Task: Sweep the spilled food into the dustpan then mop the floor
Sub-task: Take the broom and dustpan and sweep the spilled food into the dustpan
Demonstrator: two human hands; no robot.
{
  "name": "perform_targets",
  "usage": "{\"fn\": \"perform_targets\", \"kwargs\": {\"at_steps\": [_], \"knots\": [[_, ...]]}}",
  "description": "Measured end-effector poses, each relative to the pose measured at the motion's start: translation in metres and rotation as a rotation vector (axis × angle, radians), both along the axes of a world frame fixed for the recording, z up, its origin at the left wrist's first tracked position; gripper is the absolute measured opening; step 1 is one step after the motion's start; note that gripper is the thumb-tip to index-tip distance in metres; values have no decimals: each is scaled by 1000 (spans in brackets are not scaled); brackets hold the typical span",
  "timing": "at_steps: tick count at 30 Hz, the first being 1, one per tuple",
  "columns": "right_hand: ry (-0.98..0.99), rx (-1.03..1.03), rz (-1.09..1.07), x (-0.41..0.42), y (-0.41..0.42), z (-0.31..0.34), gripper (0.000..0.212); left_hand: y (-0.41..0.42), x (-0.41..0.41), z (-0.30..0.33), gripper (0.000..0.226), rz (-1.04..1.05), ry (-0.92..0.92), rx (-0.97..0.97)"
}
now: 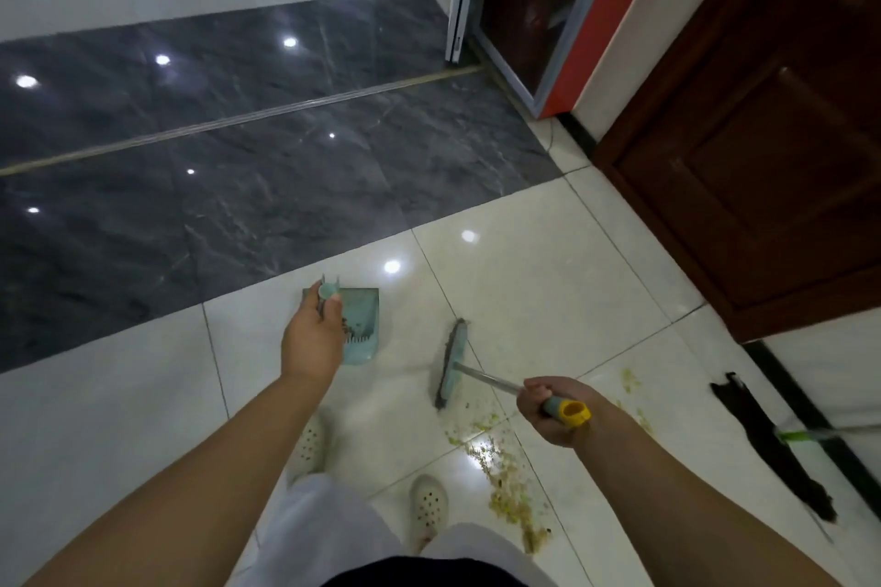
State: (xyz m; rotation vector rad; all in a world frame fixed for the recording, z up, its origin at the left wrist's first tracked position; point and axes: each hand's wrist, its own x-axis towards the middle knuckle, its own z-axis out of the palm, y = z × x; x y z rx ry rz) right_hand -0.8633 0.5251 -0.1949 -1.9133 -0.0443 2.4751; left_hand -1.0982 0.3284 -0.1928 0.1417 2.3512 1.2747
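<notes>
The left hand [312, 338] curls round the top of the dustpan's upright handle, thumb against the teal knob. The dustpan [363, 324] stands on the pale floor [548, 300] just in front of that hand, near the edge of the dark tile band. It looks like thin plastic, light and stiff, so it should slide readily on the glossy tiles; holding it at the handle top lets it be tipped, but the lip probably needs pressing down so crumbs do not slip under.

The broom [450, 362] has its head on the floor just right of the dustpan, apart from it, with its metal shaft running back to the right hand [548, 410], which is wrapped round the grip beside the yellow end cap. The broom seems light, with soft bristles that will bend.

The food [505, 477] lies scattered in a yellowish-green trail on the floor below and right of the right hand, nearer the person's shoes than the broom head. It looks moist and crumbly, likely to smear rather than roll.

A mop [772, 443] lies on the floor near the right wall, well apart from both hands.
</notes>
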Motion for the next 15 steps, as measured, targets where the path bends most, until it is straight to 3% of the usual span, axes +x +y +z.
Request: {"fn": "perform_targets", "kwargs": {"at_steps": [5,15], "knots": [[23,-19,-13,-62,-12,13,12,-9,-60,-1,42,-54,3,-33],[143,-19,-147,-265,-45,-12,9,-31,-194,-8,41,-111,-54,-47]]}}
